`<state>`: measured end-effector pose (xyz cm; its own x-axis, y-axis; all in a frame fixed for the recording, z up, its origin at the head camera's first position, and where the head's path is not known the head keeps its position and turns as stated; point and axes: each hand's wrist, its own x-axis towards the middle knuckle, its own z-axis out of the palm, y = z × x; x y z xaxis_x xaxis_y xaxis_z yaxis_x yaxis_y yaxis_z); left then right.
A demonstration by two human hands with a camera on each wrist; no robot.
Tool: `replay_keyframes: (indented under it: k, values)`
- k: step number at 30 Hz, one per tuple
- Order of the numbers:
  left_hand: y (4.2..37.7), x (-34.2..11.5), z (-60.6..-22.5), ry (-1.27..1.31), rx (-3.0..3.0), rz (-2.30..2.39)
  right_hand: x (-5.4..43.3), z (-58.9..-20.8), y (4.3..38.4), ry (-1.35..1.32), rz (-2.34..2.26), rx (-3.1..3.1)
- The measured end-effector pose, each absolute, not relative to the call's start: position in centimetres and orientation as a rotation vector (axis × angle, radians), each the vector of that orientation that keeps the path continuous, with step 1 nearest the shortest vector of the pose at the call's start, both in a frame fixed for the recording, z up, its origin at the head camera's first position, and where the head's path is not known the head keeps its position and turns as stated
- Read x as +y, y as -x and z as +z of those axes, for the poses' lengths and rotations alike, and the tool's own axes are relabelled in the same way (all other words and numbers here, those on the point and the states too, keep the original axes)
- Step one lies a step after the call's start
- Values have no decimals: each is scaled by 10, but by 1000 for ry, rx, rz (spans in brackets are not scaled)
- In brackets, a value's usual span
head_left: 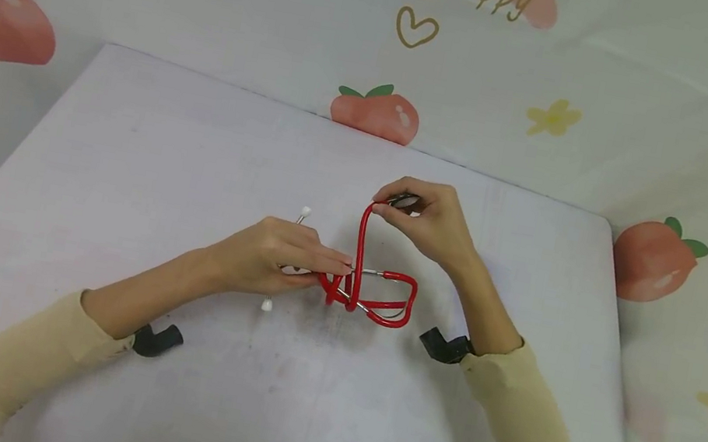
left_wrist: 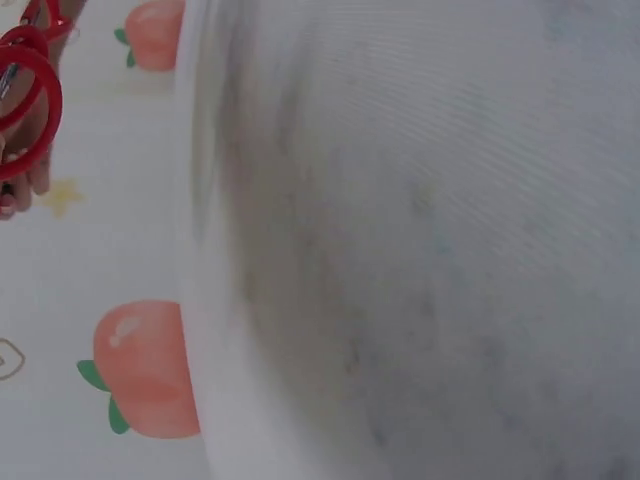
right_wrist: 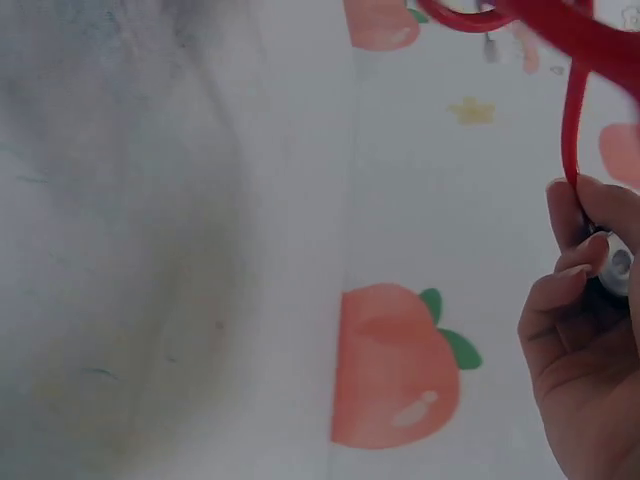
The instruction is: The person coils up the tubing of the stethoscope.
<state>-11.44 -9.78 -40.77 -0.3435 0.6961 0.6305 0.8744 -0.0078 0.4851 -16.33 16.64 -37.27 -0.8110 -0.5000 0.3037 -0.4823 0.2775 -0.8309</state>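
Observation:
A red stethoscope (head_left: 360, 254) is held above the table between both hands, its tubing looped round its metal ear tubes. My left hand (head_left: 273, 254) grips the looped bundle from the left, and the white ear tips (head_left: 305, 211) stick out above and below that hand. Higher up, my right hand (head_left: 429, 214) pinches the tubing's free end by the metal chest piece (head_left: 406, 201). In the right wrist view the curled fingers (right_wrist: 560, 300) partly hide the chest piece. The left wrist view catches only a red loop (left_wrist: 45, 120) at its edge.
The white table (head_left: 196, 146) lies under both arms. Behind it hangs a white cloth (head_left: 276, 18) printed with peaches, flowers and hearts. Black wrist mounts (head_left: 158, 341) sit by the beige sleeves (head_left: 17, 359).

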Motion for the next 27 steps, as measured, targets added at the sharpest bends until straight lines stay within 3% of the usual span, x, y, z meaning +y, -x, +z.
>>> replay_keyframes:
  k: [6, 14, 27]
  values:
    - [114, -98, -402, 1594, -2043, -1309, 167, -396, 164, 728, -1680, 2394]
    - [120, -101, -399, 1461, -2050, -1308, 162, -419, 155, 675, -1700, 2343]
    - [135, -109, -407, 1232, -2062, -1357, 144, -407, 122, 555, -1686, 2439]
